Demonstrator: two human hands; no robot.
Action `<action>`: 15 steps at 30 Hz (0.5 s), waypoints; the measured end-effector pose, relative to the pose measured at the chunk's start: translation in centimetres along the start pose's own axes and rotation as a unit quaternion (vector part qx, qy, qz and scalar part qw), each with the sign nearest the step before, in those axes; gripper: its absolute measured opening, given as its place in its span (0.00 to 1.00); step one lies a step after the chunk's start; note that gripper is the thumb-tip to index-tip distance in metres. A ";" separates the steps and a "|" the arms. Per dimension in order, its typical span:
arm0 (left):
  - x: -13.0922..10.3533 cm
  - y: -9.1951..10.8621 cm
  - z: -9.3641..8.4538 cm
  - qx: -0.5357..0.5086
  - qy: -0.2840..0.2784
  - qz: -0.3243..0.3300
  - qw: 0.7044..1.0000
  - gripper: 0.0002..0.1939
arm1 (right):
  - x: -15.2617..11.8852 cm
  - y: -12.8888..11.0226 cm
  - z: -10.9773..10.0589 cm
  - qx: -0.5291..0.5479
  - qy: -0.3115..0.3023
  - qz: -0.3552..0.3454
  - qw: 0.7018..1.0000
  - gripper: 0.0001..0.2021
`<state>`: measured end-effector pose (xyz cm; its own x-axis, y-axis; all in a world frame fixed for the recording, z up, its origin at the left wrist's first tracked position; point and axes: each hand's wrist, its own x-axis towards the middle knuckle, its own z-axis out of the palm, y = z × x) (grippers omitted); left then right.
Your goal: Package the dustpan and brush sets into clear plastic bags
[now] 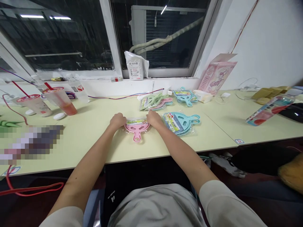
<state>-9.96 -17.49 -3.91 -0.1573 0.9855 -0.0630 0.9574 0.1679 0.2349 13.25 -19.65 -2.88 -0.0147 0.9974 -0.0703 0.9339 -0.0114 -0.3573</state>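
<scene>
A pink dustpan-shaped item in clear wrapping [136, 127] lies on the pale yellow table [90, 135], its handle toward me. My left hand [117, 121] grips the left edge of this package with curled fingers. At its right edge my right hand [153, 118] holds it the same way. Just right of my right hand lies a stack of wrapped blue dustpan-shaped items [181, 123], handles pointing right. Behind are wrapped green and pink ones [155, 101] and another blue package [186, 95].
Two drink cups with red straws [60, 101] [35, 105] stand at the left. A white plastic package [136, 66] leans by the window. At the right are a pink box [217, 74] and a tilted bottle [271, 108]. A cable runs along the back.
</scene>
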 end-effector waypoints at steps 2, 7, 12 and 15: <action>-0.3 0.0 -0.2 -0.017 0.005 -0.023 1.000 0.18 | -0.1 -0.2 0.0 0.026 0.021 0.013 0.999 0.29; -0.8 0.0 -1.1 -0.054 0.008 -0.074 0.996 0.16 | -1.8 -1.6 -1.3 0.023 0.065 0.016 0.998 0.38; -0.1 -1.3 -1.5 -0.038 0.143 -0.105 0.983 0.22 | -5.2 -3.9 -2.6 -0.037 0.058 -0.050 0.996 0.34; 0.6 -2.2 -1.2 -0.054 0.172 -0.097 0.979 0.23 | -7.9 -5.4 -2.4 -0.087 -0.031 -0.117 0.989 0.33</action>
<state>-12.45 -17.22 -3.29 -0.4238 0.8810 0.2103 0.8733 0.3358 0.3531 9.23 -27.27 1.86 -0.2537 0.9652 -0.0635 0.9499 0.2362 -0.2047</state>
